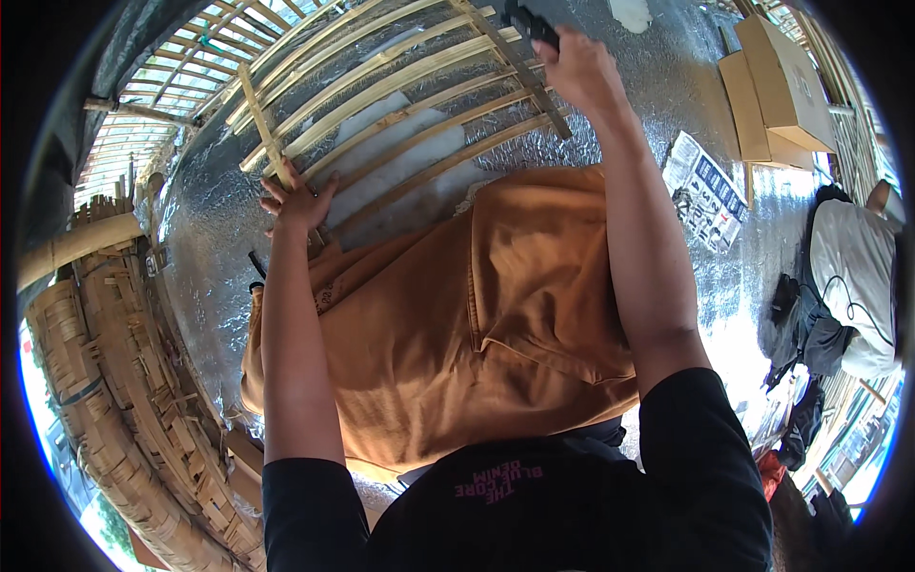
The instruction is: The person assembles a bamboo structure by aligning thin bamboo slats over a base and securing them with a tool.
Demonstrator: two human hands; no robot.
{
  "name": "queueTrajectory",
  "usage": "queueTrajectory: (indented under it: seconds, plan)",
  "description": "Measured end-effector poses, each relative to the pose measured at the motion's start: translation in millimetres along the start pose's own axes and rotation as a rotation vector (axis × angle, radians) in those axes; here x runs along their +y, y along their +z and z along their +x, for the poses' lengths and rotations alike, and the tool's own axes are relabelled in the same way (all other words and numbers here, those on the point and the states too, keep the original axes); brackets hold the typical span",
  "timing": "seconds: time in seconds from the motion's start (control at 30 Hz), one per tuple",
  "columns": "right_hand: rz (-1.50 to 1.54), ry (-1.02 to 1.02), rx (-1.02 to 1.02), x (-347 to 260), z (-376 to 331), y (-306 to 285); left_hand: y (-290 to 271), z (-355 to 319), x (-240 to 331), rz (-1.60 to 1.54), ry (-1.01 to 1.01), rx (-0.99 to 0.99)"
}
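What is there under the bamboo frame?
Through the gaps of the bamboo frame, a shiny silver sheet and a whitish patch are visible. Whatever is directly beneath the slats or the left hand is covered.

The wooden slats [448, 60] at the top are pale yellow, and the tool [531, 24] there is black. The pants [410, 353] in the middle are orange-brown. The shirt [572, 515] at the bottom is black with pinky-purple letters [498, 481]. The floor sheet [210, 219] is silver. Upper right, the box [786, 81] is brown.

slats [457, 164]: gaps free, farthest unclear | crosspiece [257, 110]: left hand [301, 202] blocks
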State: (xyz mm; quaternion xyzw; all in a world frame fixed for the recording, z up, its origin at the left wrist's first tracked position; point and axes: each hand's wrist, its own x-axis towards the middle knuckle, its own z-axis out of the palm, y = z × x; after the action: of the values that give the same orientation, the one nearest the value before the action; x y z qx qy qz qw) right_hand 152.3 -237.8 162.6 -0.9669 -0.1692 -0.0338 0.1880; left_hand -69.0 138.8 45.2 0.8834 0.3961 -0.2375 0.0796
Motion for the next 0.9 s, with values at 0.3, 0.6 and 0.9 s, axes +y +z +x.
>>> queueTrajectory:
  seconds: [0.3, 0.6, 0.9]
  plan:
    - [-0.026, 0.180, -0.567, 22.8, 13.5, 27.8, 7.3, 5.2, 6.8, 0.009, -0.062, 0.046]
    - [0.343, -0.014, 0.331, -16.0, 19.2, 25.4, 3.6, -0.3, 5.7, -0.037, -0.057, 0.037]
    - [0.035, 0.101, -0.040, -37.3, 14.1, 25.1, 3.9, 5.1, -9.5, -0.008, -0.075, 0.053]
